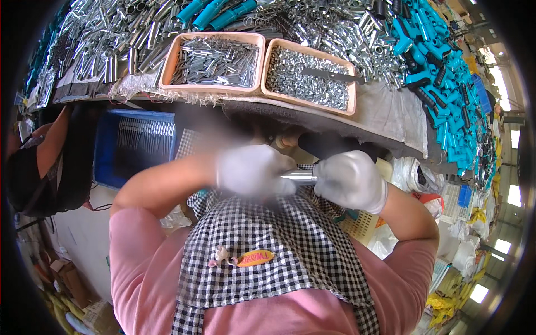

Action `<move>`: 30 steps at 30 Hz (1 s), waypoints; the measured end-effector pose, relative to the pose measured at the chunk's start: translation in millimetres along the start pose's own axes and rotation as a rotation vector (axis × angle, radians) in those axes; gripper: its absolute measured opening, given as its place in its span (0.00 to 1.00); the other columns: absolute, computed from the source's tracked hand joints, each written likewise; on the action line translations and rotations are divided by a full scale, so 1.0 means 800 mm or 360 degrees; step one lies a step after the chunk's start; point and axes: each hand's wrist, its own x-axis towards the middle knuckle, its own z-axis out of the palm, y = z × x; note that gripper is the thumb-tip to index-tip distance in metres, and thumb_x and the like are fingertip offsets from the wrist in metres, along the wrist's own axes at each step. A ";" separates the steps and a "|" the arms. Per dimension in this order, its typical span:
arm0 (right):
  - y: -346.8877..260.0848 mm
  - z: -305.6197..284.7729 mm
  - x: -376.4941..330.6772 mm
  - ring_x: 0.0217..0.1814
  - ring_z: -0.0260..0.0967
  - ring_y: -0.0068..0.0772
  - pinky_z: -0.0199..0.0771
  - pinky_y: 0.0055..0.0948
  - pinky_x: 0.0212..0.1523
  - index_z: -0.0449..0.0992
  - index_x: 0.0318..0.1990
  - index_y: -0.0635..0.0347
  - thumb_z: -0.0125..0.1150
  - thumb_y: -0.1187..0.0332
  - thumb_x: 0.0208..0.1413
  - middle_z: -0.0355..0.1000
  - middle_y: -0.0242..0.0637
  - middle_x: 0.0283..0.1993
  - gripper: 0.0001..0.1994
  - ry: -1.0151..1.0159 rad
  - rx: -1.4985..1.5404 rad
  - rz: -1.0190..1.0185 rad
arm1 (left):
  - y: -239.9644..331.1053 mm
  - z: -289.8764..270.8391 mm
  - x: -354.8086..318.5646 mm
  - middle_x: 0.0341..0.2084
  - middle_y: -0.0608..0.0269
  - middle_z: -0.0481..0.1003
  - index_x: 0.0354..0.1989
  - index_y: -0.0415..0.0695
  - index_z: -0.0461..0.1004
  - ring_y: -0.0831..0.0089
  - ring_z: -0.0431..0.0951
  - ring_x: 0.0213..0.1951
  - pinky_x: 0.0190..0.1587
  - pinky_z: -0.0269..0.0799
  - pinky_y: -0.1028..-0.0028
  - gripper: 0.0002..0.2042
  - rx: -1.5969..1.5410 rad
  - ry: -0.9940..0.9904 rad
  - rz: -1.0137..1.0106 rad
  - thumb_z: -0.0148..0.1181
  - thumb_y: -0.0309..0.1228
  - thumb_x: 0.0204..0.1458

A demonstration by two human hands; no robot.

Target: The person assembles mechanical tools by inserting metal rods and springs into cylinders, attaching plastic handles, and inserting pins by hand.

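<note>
Both my hands wear white gloves and meet in front of my chest, below the table's edge. Between them runs a short, shiny metal tube (301,177). My left hand (252,170) is closed around the tube's left end and is smeared by motion. Wrapped round the right end is my right hand (350,180), its fingers curled into a fist. The gloves hide both ends of the tube, so I cannot tell whether another part is joined to it.
On the table stand a tray of thin metal pieces (257,86) and a tray of small metal parts (350,106), with a knife (329,75) across the latter. Metal tubes (134,58) and teal handles (446,100) lie heaped around. A blue crate (103,151) and another person's arm (53,145) are at left.
</note>
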 end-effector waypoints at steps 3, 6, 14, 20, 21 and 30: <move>-0.015 -0.004 0.016 0.24 0.74 0.28 0.74 0.29 0.24 0.73 0.41 0.64 0.59 0.68 0.59 0.75 0.40 0.28 0.09 -0.0106 0.1212 0.1807 | -0.016 0.032 0.013 0.22 0.53 0.74 0.42 0.43 0.73 0.54 0.77 0.23 0.25 0.73 0.59 0.18 0.1493 0.1263 0.0553 0.66 0.43 0.49; -0.013 -0.001 0.009 0.24 0.74 0.29 0.75 0.29 0.25 0.71 0.49 0.65 0.60 0.69 0.59 0.75 0.43 0.29 0.13 -0.0157 0.1361 0.1941 | -0.030 0.038 0.023 0.21 0.55 0.72 0.42 0.43 0.73 0.56 0.77 0.22 0.25 0.73 0.60 0.19 0.1602 0.1272 0.0543 0.66 0.43 0.49; 0.018 0.023 -0.033 0.24 0.74 0.48 0.74 0.37 0.27 0.77 0.43 0.64 0.70 0.64 0.50 0.76 0.44 0.26 0.16 -0.0141 0.0169 0.0706 | -0.021 0.036 0.016 0.25 0.48 0.77 0.44 0.40 0.75 0.49 0.80 0.29 0.34 0.76 0.56 0.21 0.0955 0.0876 0.0268 0.63 0.46 0.53; 0.016 0.032 -0.027 0.26 0.76 0.49 0.75 0.39 0.28 0.78 0.35 0.64 0.67 0.59 0.54 0.76 0.44 0.25 0.15 -0.0210 0.0041 0.0768 | -0.025 0.037 0.013 0.24 0.49 0.77 0.41 0.41 0.74 0.51 0.80 0.28 0.32 0.76 0.58 0.19 0.1268 0.0937 0.0469 0.64 0.45 0.51; 0.015 0.041 -0.022 0.26 0.76 0.49 0.76 0.39 0.28 0.77 0.35 0.64 0.67 0.57 0.54 0.75 0.44 0.24 0.16 0.0074 0.0006 0.0589 | -0.028 0.038 0.015 0.24 0.49 0.77 0.41 0.41 0.74 0.51 0.80 0.28 0.32 0.76 0.58 0.19 0.1267 0.0942 0.0465 0.64 0.45 0.51; 0.024 0.035 -0.037 0.23 0.73 0.49 0.75 0.38 0.26 0.73 0.39 0.65 0.67 0.51 0.52 0.73 0.47 0.23 0.23 -0.0119 -0.0105 0.0540 | -0.027 0.041 0.015 0.24 0.49 0.76 0.40 0.40 0.74 0.50 0.79 0.28 0.33 0.76 0.57 0.19 0.1321 0.0963 0.0342 0.63 0.46 0.52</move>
